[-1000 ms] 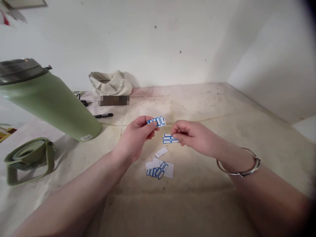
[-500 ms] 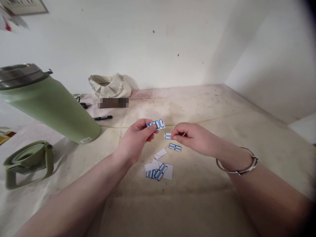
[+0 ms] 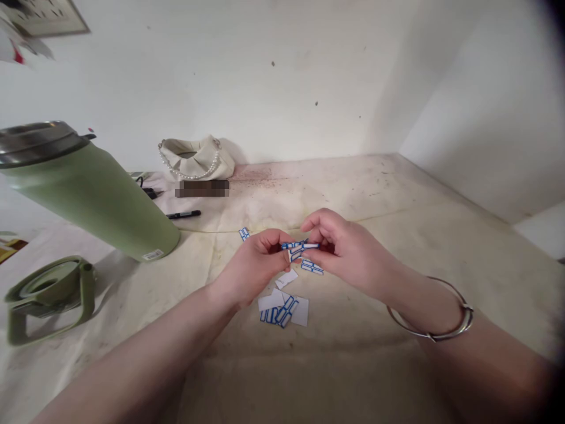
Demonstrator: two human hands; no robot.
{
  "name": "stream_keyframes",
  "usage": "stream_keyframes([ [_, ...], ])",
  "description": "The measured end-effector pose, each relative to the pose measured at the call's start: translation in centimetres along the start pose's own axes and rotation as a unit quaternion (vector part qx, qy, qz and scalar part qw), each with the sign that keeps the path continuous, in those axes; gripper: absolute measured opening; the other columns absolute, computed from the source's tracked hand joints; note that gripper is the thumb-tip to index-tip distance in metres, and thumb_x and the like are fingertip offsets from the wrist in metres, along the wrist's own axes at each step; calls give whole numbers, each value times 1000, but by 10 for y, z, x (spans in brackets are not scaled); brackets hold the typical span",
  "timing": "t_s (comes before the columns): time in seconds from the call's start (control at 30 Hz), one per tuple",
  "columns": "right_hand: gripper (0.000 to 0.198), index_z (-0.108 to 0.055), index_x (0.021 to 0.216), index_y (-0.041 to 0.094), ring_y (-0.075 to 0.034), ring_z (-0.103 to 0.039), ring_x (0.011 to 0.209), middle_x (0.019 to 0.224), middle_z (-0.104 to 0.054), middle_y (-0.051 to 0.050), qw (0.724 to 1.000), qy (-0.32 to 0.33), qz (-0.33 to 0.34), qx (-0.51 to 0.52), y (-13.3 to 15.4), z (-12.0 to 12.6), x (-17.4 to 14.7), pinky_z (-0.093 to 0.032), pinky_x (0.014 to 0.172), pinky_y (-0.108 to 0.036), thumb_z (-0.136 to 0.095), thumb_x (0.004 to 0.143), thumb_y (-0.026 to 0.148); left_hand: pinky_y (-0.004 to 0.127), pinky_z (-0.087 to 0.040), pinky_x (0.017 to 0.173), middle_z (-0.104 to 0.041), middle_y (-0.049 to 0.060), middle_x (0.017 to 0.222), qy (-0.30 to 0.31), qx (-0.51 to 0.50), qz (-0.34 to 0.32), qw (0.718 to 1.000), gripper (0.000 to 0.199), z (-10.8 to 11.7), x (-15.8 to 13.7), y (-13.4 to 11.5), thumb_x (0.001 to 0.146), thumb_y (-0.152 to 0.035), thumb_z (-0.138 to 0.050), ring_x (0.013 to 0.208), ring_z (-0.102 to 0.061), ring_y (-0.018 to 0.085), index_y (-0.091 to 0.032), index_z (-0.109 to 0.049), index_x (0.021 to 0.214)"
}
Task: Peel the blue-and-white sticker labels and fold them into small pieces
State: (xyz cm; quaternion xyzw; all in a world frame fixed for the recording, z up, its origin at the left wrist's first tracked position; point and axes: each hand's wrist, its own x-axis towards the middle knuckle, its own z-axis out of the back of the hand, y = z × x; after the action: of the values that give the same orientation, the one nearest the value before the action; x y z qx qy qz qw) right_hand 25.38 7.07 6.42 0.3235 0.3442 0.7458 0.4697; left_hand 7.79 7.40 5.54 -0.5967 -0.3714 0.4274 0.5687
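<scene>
My left hand (image 3: 260,259) is closed, its thumb and fingers pinching small white label stickers (image 3: 295,252) with blue borders. From the right, my right hand (image 3: 342,244) meets it, thumb and lower fingers on a blue-bordered label (image 3: 311,245) and index finger lifted. The two hands' labels overlap, so where one ends is hard to see. Just below the right thumb another label piece (image 3: 312,267) lies on the cloth. Nearer to me is a loose pile of labels (image 3: 288,310) and white paper pieces (image 3: 301,312). One more label (image 3: 244,234) lies beyond my left hand.
A large green tumbler (image 3: 97,200) stands at left, with its green handled lid (image 3: 53,300) in front. Behind are a black pen (image 3: 184,214), a white bag (image 3: 196,158) with a beaded strap, and a blurred-out dark object (image 3: 202,188). Walls border the table's back and right.
My hands have come together, the left moving right and slightly down. The label near my right fingertips is now up against the left hand's labels. A label beyond my left hand has come into view.
</scene>
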Motion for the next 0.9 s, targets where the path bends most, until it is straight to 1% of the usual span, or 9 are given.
stream_keyframes([
  [0.17, 31, -48, 101, 24, -12, -55, 62, 78, -59, 2, 999, -38, -7, -16, -3, -1, 1, -43, 54, -24, -64, 74, 26, 20, -34, 57, -54, -4, 61, -4, 10, -14, 1000, 6, 2, 0, 1, 75, -23, -65, 59, -45, 8, -17, -63, 73],
  [0.23, 29, -52, 98, 23, -12, -56, 66, 82, -60, 0, 999, -32, -12, -12, -2, 1, 2, -43, 54, -24, -66, 72, 26, 19, -34, 57, -54, -4, 60, -1, 10, -16, 1000, 6, 2, 0, 1, 75, -22, -64, 59, -46, 8, -17, -63, 73],
  [0.33, 9, -53, 77, 21, -10, -51, 58, 66, -57, 3, 1000, 11, -26, -9, 1, 3, 3, -38, 50, -22, -61, 75, 24, 19, -35, 57, -54, -4, 60, 6, 20, -13, 1000, 5, 3, 0, 1, 75, -22, -65, 58, -47, 7, -17, -63, 72],
  [0.4, 14, -50, 68, 21, -9, -45, 53, 58, -52, 5, 999, 24, -35, -18, 2, 4, 3, -34, 46, -21, -60, 76, 25, 21, -37, 59, -56, -3, 63, 8, 28, -7, 1000, 12, 3, -1, -1, 77, -28, -63, 60, -49, 9, -17, -63, 73],
  [0.47, 15, -49, 68, 20, -8, -43, 51, 58, -51, 5, 999, 27, -36, -25, 1, 4, 3, -32, 45, -21, -60, 77, 26, 23, -40, 62, -58, 0, 65, 13, 37, -3, 999, 23, 4, -1, -2, 81, -38, -57, 62, -52, 11, -17, -64, 75],
  [0.53, 14, -49, 68, 20, -8, -43, 52, 58, -52, 5, 998, 32, -30, -33, -1, 3, 3, -32, 45, -21, -59, 77, 26, 24, -41, 63, -59, 1, 69, 16, 46, -7, 999, 25, 3, -2, -3, 81, -41, -57, 64, -53, 11, -18, -64, 79],
  [0.63, 9, -53, 79, 21, -10, -49, 57, 64, -56, 4, 999, 32, -17, -21, -3, 1, 3, -36, 49, -22, -60, 78, 27, 22, -40, 61, -59, -1, 70, 8, 41, -11, 999, 15, 3, -1, -2, 77, -31, -64, 62, -52, 10, -18, -63, 82],
  [0.77, 39, -51, 111, 25, -12, -56, 70, 91, -63, 1, 998, 30, 44, -33, 0, 0, 2, -43, 60, -23, -65, 74, 24, 22, -41, 62, -61, 0, 76, 4, -24, 5, 1000, 11, 6, 2, 1, 78, -26, -63, 62, -51, 8, -17, -61, 83],
  [0.9, 25, -60, 103, 25, -13, -56, 71, 94, -63, -1, 992, 12, 75, -97, 2, 1, 2, -41, 59, -24, -60, 78, 22, 23, -41, 62, -62, 2, 82, 23, -83, 40, 996, 16, 7, 3, 4, 75, -28, -67, 63, -52, 8, -17, -61, 85],
])
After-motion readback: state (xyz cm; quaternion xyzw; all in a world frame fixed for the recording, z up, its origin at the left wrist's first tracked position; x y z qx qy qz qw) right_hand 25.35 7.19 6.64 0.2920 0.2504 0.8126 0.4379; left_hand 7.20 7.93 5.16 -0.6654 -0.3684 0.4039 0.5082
